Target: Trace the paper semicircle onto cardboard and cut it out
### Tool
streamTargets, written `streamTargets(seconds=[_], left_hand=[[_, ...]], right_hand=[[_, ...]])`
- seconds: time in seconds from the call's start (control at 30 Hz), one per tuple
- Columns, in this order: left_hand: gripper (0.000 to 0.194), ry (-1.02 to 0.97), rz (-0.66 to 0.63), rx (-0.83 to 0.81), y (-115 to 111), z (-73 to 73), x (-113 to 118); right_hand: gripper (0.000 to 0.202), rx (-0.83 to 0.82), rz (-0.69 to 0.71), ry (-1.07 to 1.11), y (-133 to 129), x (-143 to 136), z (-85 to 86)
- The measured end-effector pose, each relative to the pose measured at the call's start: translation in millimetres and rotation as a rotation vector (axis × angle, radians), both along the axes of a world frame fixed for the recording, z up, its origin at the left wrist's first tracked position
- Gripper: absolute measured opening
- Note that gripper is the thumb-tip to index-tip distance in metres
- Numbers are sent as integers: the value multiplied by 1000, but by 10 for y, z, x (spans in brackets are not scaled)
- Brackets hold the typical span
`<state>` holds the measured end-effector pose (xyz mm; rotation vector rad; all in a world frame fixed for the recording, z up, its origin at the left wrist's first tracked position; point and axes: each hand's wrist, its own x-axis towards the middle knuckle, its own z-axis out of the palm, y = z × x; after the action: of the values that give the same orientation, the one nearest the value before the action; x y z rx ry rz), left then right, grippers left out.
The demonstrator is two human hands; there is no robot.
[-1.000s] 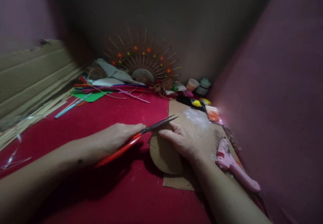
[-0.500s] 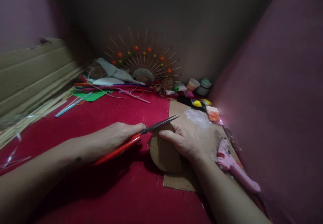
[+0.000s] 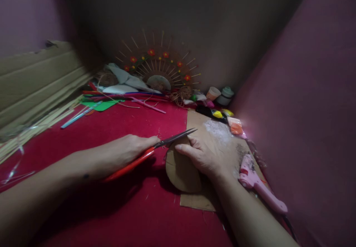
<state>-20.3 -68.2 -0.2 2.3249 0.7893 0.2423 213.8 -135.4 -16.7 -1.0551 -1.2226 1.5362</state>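
My left hand (image 3: 128, 152) is closed on the orange-handled scissors (image 3: 133, 164), whose dark blades point to the right and lie across the top edge of a rounded cardboard piece (image 3: 182, 171). The blade tips are close together. My right hand (image 3: 203, 156) pinches that piece near its upper right, the thumb lying on its face. Below the piece and my right wrist, a flat cardboard sheet (image 3: 196, 200) rests on the red surface (image 3: 133, 217).
A pink glue gun (image 3: 258, 184) lies at the right. Small coloured packets (image 3: 236, 128) and cups (image 3: 213, 93) stand behind. Farther back are a flower-decorated stick fan (image 3: 158, 69), twine and pipe cleaners (image 3: 147, 104). Thin sticks (image 3: 41, 128) and folded cardboard (image 3: 36, 76) are at left.
The rounded cardboard piece has tilted very slightly, its lower edge a little lower. Both hands and the scissors look almost unmoved.
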Motion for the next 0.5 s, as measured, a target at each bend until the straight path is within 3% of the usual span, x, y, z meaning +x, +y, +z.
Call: streamTargets(seconds=[0.17, 0.33, 0.5], left_hand=[[23, 108, -44, 39, -7, 25, 3], [28, 5, -6, 56, 62, -94, -9], [29, -40, 5, 27, 29, -74, 3]], right_hand=[[22, 6, -35, 21, 17, 7, -43], [28, -70, -38, 40, 15, 13, -50], [23, -29, -30, 46, 15, 10, -9]])
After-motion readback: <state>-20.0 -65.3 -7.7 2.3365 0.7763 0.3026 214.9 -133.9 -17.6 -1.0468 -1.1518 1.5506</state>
